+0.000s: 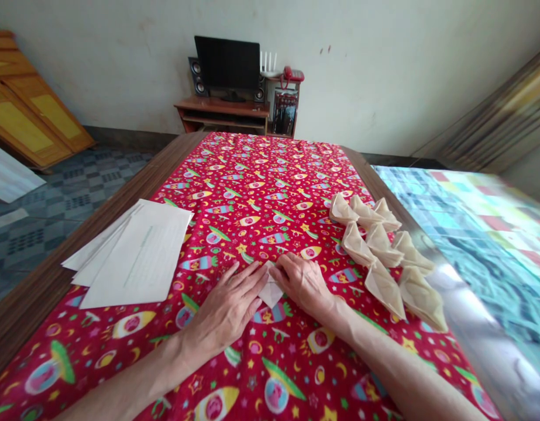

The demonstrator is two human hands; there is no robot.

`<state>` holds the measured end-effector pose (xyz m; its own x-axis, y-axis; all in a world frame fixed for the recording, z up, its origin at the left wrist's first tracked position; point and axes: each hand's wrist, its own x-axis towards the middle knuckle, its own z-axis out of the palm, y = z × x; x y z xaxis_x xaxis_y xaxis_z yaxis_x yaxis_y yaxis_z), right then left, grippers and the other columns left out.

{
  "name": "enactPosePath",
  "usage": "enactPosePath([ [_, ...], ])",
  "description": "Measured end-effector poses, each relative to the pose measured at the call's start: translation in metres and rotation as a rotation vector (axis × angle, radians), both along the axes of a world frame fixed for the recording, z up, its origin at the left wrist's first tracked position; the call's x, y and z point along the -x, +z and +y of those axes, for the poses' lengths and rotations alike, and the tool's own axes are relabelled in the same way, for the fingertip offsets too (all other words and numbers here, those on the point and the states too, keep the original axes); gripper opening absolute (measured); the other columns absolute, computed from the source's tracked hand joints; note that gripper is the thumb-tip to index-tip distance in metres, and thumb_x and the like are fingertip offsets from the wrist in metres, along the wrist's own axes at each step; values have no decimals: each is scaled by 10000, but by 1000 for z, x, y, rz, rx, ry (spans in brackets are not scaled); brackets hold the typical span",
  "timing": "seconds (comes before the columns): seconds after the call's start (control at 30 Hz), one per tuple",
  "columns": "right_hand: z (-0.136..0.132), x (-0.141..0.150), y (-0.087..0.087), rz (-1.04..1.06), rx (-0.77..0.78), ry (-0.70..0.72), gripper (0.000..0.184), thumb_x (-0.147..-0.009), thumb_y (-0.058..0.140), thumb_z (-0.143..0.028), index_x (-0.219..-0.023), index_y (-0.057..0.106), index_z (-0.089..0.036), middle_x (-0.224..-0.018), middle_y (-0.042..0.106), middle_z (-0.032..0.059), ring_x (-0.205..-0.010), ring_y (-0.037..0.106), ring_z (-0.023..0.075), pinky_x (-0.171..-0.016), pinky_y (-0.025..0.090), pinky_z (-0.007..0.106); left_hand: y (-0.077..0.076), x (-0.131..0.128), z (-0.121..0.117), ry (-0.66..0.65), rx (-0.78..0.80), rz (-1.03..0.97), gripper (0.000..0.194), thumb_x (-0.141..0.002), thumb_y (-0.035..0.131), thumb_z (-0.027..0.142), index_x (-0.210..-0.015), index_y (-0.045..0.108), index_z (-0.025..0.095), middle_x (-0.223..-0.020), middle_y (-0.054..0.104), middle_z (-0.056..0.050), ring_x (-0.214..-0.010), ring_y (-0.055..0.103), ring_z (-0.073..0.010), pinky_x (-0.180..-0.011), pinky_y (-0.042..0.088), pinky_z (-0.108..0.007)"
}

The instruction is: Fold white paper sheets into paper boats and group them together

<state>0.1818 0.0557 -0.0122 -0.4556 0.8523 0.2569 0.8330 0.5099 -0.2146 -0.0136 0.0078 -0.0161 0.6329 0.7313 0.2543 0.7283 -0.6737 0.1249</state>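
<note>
A small piece of folded white paper [271, 290] lies on the red patterned cloth between my hands, one corner pointing toward me. My left hand [234, 295] rests flat with fingers stretched out, its fingertips on the paper's left edge. At the upper right edge, my right hand [303, 285] has its fingers curled and pressed on the paper; part of the sheet is hidden under them. Several folded cream paper boats [384, 244] stand in rows to the right. On the left lies a fanned stack of white paper sheets [138, 257], the top one printed with faint text.
A red cloth [261, 175] with rockets and stars covers the dark wooden table [133, 181]. Beyond it, a desk [221, 108] holds a monitor [228, 67], speakers and a red telephone [291, 75]. A patterned bed cover [471, 234] is at right, a wooden cabinet [33, 111] at left.
</note>
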Motion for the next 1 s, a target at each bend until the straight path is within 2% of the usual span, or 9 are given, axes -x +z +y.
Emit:
enactPosePath([
  [0.23, -1, 0, -4, 44, -63, 24, 194, -916, 479, -293, -788, 564, -175, -710, 598, 10, -610, 552, 123, -552, 349, 242, -1, 2, 0, 8, 31, 29, 517, -932, 364, 181, -1438, 265, 206, -1490, 317, -27, -1387, 242, -192, -1136, 211, -437],
  [0.33, -5, -3, -5, 52, -131, 38, 185, -920, 440, -217, -839, 596, -163, -772, 625, 46, -682, 572, 151, -597, 415, 253, 0, 3, 0, 8, 33, 40, 509, -935, 362, 183, -1435, 274, 214, -1480, 339, -22, -1386, 244, -190, -1136, 210, -433],
  [0.43, -16, -8, -5, 24, -230, 236, 248, -927, 394, -156, -1053, 607, -139, -1073, 647, 108, -940, 592, 206, -765, 476, 317, 2, 3, 0, -3, 28, 58, 471, -950, 357, 209, -1419, 313, 221, -1461, 376, -30, -1385, 249, -200, -1130, 219, -447],
  [0.53, -30, -12, -1, -12, -238, 413, 337, -945, 365, -152, -1241, 524, -121, -1301, 551, 105, -1210, 480, 228, -981, 415, 401, 5, 3, -1, -5, 22, 57, 443, -955, 359, 222, -1398, 355, 225, -1458, 381, -37, -1378, 266, -203, -1122, 242, -445],
  [0.7, -40, -23, 5, -32, -133, 399, 390, -965, 360, -229, -1329, 461, -134, -1325, 530, 110, -1272, 438, 220, -1071, 343, 463, 8, 4, -2, 8, -4, 62, 480, -940, 360, 194, -1416, 320, 230, -1483, 335, -18, -1380, 263, -194, -1126, 247, -425],
  [1.0, -49, -41, -4, -32, -133, 343, 368, -934, 400, -177, -1284, 498, -114, -1275, 572, 124, -1253, 461, 245, -1034, 411, 465, 8, 16, -9, 46, -40, 59, 409, -933, 395, 207, -1338, 455, 202, -1409, 451, -34, -1318, 382, -227, -1082, 320, -459],
])
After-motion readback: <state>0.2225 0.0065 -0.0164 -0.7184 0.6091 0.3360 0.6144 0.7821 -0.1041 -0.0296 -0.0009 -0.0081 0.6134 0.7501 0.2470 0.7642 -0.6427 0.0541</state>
